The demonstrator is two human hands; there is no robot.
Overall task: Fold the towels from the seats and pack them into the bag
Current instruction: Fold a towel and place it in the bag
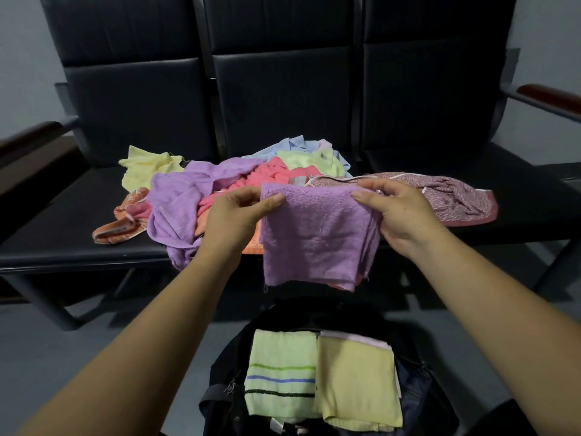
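I hold a folded purple towel (pixel 317 234) up in front of the seats. My left hand (pixel 239 215) pinches its upper left corner and my right hand (pixel 399 212) pinches its upper right corner. Behind it a heap of unfolded towels (pixel 226 184) lies on the black seats (pixel 56 228): purple, pink, yellow, orange, light blue, and a patterned maroon cloth (pixel 456 196) to the right. Below, an open black bag (pixel 226 372) on the floor holds a folded green striped towel (pixel 279 372) and a folded yellow towel (pixel 358 382) side by side.
The row of black seats has wooden armrests at the left (pixel 31 136) and right (pixel 550 96). Grey floor (pixel 110 341) surrounds the bag. A grey wall (pixel 22 58) stands behind the seats.
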